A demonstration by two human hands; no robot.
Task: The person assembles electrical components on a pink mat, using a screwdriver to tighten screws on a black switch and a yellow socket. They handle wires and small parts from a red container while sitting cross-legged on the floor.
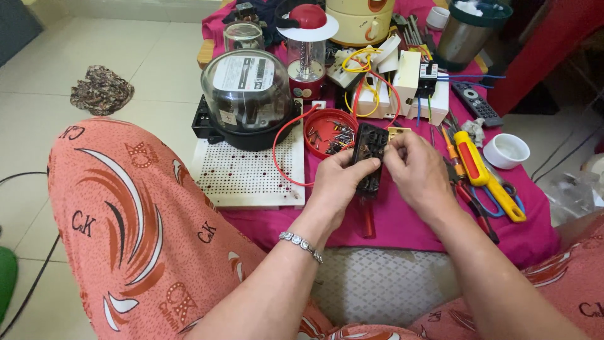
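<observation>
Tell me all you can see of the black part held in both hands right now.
The black electrical block is a flat, oblong, plastic-looking piece with small recesses on its face. It is held upright above the magenta cloth, beside the red lid of screws. The left hand clasps its lower half, thumb across the front; the right hand pinches its upper right edge near a small brass-coloured piece. Finer detail is too small to tell.

A glass-domed electric meter is sitting on a white perforated board. Beside it a red dish of small screws is lying on the magenta cloth. A yellow-handled screwdriver and a white cup are resting to the right, a remote control behind them. A crumpled rag is lying on the tiled floor.
</observation>
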